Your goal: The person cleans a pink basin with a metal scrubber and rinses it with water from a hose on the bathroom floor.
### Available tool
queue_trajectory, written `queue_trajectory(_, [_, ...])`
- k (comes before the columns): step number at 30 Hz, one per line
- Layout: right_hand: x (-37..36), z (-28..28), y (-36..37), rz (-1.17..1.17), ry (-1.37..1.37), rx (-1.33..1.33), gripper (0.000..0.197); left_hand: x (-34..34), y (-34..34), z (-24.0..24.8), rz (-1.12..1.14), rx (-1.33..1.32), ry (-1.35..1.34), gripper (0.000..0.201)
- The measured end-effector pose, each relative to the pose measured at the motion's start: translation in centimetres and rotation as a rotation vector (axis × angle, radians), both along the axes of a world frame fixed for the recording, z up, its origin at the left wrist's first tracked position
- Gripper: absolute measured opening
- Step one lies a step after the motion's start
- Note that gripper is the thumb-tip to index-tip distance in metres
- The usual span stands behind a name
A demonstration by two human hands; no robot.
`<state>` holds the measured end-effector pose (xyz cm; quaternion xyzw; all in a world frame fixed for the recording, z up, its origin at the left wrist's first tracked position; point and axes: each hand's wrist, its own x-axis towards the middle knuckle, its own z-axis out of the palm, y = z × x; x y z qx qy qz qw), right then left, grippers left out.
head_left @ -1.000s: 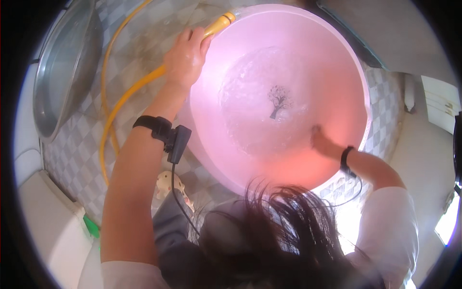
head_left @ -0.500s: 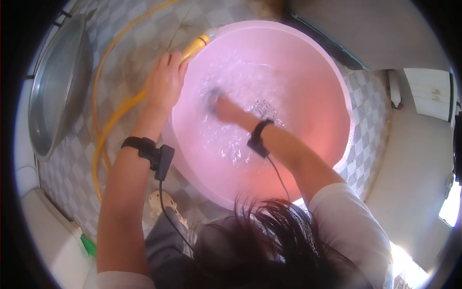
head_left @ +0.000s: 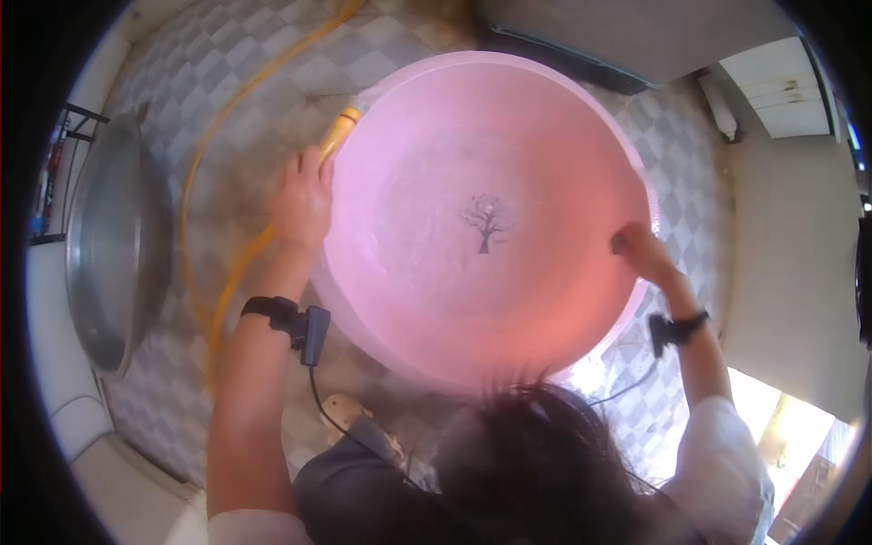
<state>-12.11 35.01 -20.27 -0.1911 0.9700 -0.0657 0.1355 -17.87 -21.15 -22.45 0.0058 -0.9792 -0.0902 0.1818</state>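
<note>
A large round pink tub (head_left: 409, 318) fills the middle of the view. Its wet bottom carries a dark tree print (head_left: 486, 218). At its left rim, my left hand (head_left: 304, 200) is closed around a yellow hose (head_left: 336, 136), whose open end rests beside the rim. My right hand (head_left: 647, 252) is at the inside of the right wall, fingers curled and slightly blurred. It presses a small dark grey pad (head_left: 621, 242) against the pink wall; most of the pad is hidden by the fingers.
A big metal basin (head_left: 104, 245) leans on edge at the left. The hose (head_left: 204, 154) loops across the checkered tile floor (head_left: 209, 100). A grey cabinet-like block (head_left: 599, 36) stands beyond the tub, and a white bottle (head_left: 719, 109) lies at the far right. Cables trail from both wrist straps.
My right hand has moved from the tub's middle out to its right wall. Splashing water over the print has settled, leaving the print plain. My left hand still holds the hose.
</note>
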Motion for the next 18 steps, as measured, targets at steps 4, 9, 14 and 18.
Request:
queue_trajectory(4, [8.8, 5.9, 1.4, -0.811, 0.384, -0.278, 0.013, 0.4, 1.6, 1.1, -0.04, 0.03, 0.049, 0.022])
queue_trajectory(9, [21.2, -0.1, -2.8, -1.26, -0.395, -0.87, 0.036, 0.0, 1.9, -0.5, -0.08, -0.034, 0.034, 0.024])
queue_trajectory(14, [22.1, -0.4, -9.3, -1.02, -0.435, -1.324, 0.035, 3.3, 0.0, 0.2, -0.227, -0.031, -0.021, 0.025])
queue_trajectory(18, [21.3, 2.1, -8.5, -1.049, -0.399, -1.12, 0.036, 7.2, 0.3, 1.0, -0.282, -0.076, -0.161, 0.031])
